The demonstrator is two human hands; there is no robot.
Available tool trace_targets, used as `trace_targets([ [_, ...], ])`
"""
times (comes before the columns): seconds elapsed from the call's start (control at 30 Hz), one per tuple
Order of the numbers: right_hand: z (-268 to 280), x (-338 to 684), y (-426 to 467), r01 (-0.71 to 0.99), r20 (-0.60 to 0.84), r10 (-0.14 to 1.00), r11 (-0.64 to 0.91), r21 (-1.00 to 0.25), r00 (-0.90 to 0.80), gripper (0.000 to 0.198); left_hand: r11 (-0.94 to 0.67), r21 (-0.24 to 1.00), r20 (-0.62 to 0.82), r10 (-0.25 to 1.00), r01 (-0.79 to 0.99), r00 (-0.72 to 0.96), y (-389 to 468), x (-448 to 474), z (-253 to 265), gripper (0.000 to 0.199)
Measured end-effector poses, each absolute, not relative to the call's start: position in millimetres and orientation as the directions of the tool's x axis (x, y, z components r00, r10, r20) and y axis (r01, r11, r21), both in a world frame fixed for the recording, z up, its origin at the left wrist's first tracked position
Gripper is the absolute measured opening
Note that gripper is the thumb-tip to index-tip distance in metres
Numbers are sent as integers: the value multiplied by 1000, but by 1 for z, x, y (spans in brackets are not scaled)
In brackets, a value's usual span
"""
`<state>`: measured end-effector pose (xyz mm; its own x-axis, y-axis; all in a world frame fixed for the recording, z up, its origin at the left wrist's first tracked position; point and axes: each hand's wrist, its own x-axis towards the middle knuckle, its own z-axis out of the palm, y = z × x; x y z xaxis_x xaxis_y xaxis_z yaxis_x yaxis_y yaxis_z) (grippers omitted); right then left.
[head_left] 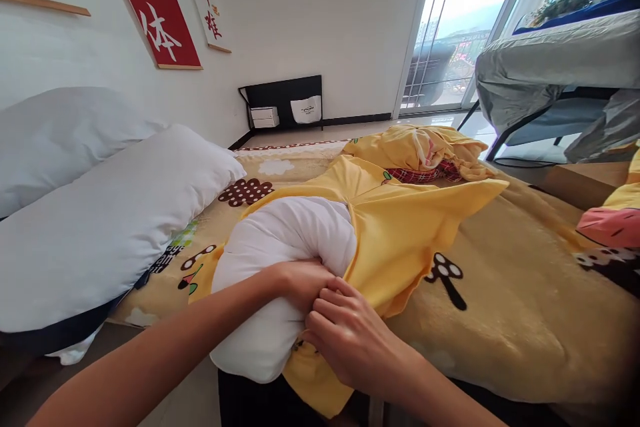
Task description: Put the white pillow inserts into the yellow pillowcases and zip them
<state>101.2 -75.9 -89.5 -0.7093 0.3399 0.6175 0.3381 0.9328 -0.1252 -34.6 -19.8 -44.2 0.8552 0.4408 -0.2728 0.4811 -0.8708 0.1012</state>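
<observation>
A white pillow [280, 233] lies bunched and folded at the near edge of the bed, partly inside a yellow pillowcase [400, 233]. The cloth spreads flat to the right, and its mouth runs along the pillow's side. My left hand [307, 283] presses into the fold of the pillow at the mouth; its fingers are hidden. Right against it, my right hand [345, 327] is closed, its curled fingers gripping the yellow cloth's edge. A flap of yellow fabric hangs below the right hand over the bed's edge.
Two white pillows [115, 207] lie on the left of the bed. A patterned tan blanket [500, 307] covers the mattress. Crumpled yellow bedding [415, 147] sits at the far side. A cardboard box [580, 183] and a grey-covered piece of furniture [555, 60] stand to the right.
</observation>
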Motion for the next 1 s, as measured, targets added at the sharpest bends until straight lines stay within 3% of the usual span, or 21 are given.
trace_targets([
  [0.13,-80,103,-71,308,583,343,937,-162,-736,21,-836,235,-215,453,496,865,-34,-57,-10,10],
  [0.2,-77,105,-70,309,557,362,932,-190,-747,17,-822,246,-97,506,514,857,-56,-77,6,29],
  [0.33,-71,103,-73,328,491,371,928,-174,-789,13,-712,17,125,699,702,705,-92,-120,11,77],
  [0.47,-70,96,-78,327,409,312,944,-37,-857,7,-657,-42,120,744,753,657,-72,-128,-4,96],
  [0.77,-76,83,-83,332,451,356,934,-134,-819,12,-800,117,-154,570,588,807,-12,-67,-15,60],
  [0.9,-69,77,-80,330,461,347,936,-122,-816,8,-798,176,-98,569,577,817,-12,-73,-11,53],
  [1.0,-62,78,-78,321,438,333,941,-104,-835,17,-749,147,62,658,645,750,-36,-97,2,51],
])
